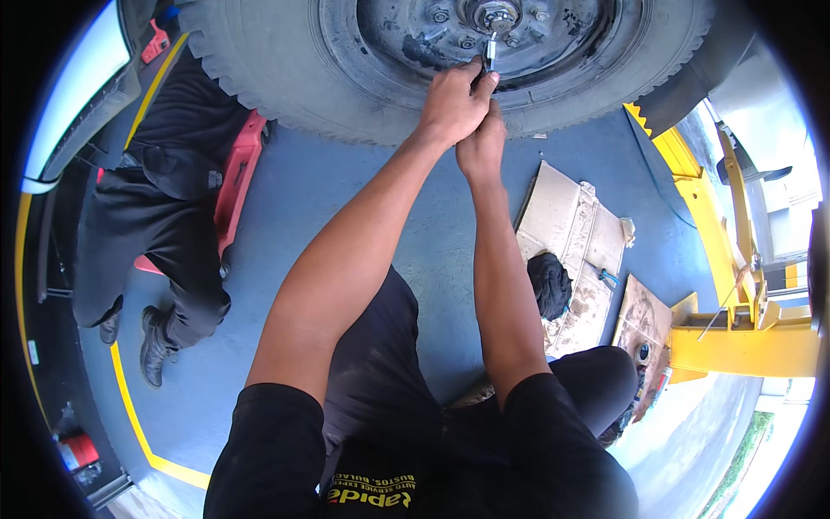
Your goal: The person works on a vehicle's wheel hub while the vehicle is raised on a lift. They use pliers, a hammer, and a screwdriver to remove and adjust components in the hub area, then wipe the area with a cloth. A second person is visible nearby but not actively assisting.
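A large tyre [259, 60] with a dusty grey steel wheel [406, 35] is in front of me at the top. Its hub [494, 17] has a nut in the middle and wheel nuts around it. My left hand [454, 102] is closed around a slim tool with a shiny metal end [491, 52], which points up at the hub. Its exact kind cannot be made out. Just below, my right hand [481, 143] is closed and touches the left; its fingers are partly hidden, and it seems to grip the tool's lower end.
To the left a person in dark clothes [164, 199] is low down by a red creeper [242, 173]. Flattened cardboard [562, 216] with a black cloth [549, 285] lies on the blue floor to the right. Beyond it stands a yellow lift post and arm [743, 350].
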A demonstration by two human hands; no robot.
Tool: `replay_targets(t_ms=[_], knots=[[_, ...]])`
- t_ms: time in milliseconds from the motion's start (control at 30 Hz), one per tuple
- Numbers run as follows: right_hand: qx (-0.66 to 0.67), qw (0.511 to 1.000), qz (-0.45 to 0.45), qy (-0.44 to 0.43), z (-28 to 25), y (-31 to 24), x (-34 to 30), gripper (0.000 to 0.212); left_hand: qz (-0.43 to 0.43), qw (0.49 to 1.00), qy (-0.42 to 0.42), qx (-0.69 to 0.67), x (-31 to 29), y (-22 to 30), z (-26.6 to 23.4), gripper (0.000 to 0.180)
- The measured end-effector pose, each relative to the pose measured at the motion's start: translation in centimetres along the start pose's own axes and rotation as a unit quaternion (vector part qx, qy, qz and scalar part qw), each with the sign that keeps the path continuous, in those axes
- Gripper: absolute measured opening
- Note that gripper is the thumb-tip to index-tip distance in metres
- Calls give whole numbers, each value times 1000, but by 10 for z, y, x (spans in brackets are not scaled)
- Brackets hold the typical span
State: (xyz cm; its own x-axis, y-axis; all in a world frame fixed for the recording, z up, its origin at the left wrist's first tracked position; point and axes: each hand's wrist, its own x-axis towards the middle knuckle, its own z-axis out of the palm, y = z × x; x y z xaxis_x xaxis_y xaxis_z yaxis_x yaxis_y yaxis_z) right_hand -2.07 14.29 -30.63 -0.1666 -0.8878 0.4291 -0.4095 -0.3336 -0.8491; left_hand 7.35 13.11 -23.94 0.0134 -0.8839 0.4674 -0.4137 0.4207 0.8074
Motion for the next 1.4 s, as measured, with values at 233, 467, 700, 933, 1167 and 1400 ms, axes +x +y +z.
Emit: replay_targets(t_ms=[233, 467, 700, 933, 1167, 1400], knots=[[17, 999, -41, 7, 6, -3, 8, 37, -34, 999, -27, -5, 6, 6, -9, 54], [-17, 998, 38, 55, 7, -14, -2, 38, -45, 998, -30, 28, 3, 9, -14, 57], [-41, 997, 26, -55, -18, -17, 4, 38, -74, 996, -42, 5, 3, 17, -3, 54], [-76, 991, 92, -66, -45, -47, 7, 27, -191, 936, -52, -292, -9, 49, 1, 40], [41, 900, 332, -280, -110, -147, 36, 11, -217, 787, -117, -565, -4, 47, 2, 51], [-76, 736, 473, -479, -138, -242, 139, 19, -189, 565, -103, -797, 22, 74, 25, 53]])
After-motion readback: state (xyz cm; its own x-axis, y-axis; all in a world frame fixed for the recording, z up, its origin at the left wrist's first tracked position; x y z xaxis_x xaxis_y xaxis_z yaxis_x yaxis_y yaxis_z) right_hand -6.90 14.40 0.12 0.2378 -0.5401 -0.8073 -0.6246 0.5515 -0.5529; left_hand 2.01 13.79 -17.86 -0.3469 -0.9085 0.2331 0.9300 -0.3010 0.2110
